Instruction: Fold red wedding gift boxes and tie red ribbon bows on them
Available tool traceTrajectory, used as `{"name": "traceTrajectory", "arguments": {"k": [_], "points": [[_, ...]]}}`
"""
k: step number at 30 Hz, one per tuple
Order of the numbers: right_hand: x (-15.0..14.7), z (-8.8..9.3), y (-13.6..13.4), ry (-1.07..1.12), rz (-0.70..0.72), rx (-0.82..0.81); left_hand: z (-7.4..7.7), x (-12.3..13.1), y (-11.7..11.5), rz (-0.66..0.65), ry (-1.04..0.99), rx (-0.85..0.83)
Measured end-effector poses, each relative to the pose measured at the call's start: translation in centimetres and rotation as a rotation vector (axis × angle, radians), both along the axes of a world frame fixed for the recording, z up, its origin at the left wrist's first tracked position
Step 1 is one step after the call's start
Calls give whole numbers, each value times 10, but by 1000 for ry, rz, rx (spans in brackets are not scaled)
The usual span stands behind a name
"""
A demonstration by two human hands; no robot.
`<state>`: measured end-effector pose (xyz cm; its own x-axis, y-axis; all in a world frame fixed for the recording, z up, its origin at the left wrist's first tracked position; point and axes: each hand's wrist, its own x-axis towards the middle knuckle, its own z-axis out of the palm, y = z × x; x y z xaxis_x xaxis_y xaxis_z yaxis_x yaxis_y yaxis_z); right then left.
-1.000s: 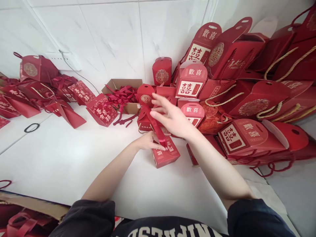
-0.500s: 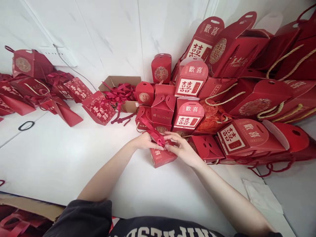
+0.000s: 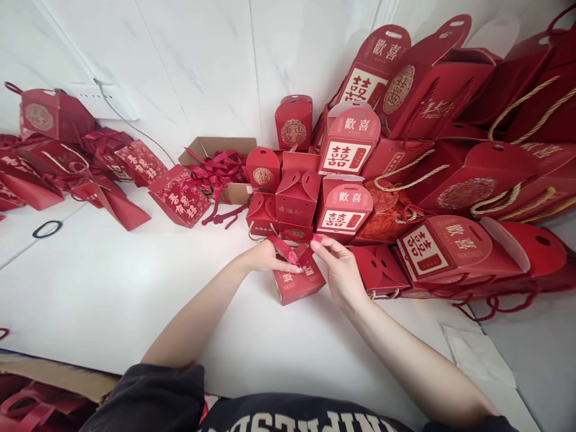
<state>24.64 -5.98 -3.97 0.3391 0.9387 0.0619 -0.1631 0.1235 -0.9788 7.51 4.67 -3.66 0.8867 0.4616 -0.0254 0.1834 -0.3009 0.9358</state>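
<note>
A small red gift box [image 3: 299, 288] with printed characters stands on the white table in front of me. A red ribbon [image 3: 287, 249] lies over its top. My left hand [image 3: 265, 257] is closed at the box's left side, its thumb reaching over the top beside the ribbon. Between the thumb and fingers of my right hand [image 3: 339, 264] a ribbon end is pinched, just right of the box and raised a little above it. The fingers behind the box are partly hidden.
Stacked red gift boxes [image 3: 344, 207] crowd the back and right. An open cardboard box [image 3: 240, 147] holds loose ribbons [image 3: 222, 168]. More boxes [image 3: 180, 195] stand at the left, near a black ring [image 3: 47, 229]. A carton [image 3: 58, 378] with red ribbon sits at the lower left.
My right hand has drawn away to the right from the ribbon's middle, pulling an end with it. My left hand stays at the box, almost unmoved.
</note>
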Motion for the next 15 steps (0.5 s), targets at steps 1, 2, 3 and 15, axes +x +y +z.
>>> {"name": "traceTrajectory", "arguments": {"k": [1, 2, 3, 15], "points": [[1, 3, -3, 11, -31, 23, 1, 0, 0, 14, 14, -2], [2, 7, -6, 23, -62, 43, 3, 0, -1, 18, 23, -16], [2, 11, -10, 20, -90, 73, 5, 0, -1, 13, 30, -42], [-66, 9, -27, -1508, 688, 817, 22, 0, -3, 4, 135, -83]]}}
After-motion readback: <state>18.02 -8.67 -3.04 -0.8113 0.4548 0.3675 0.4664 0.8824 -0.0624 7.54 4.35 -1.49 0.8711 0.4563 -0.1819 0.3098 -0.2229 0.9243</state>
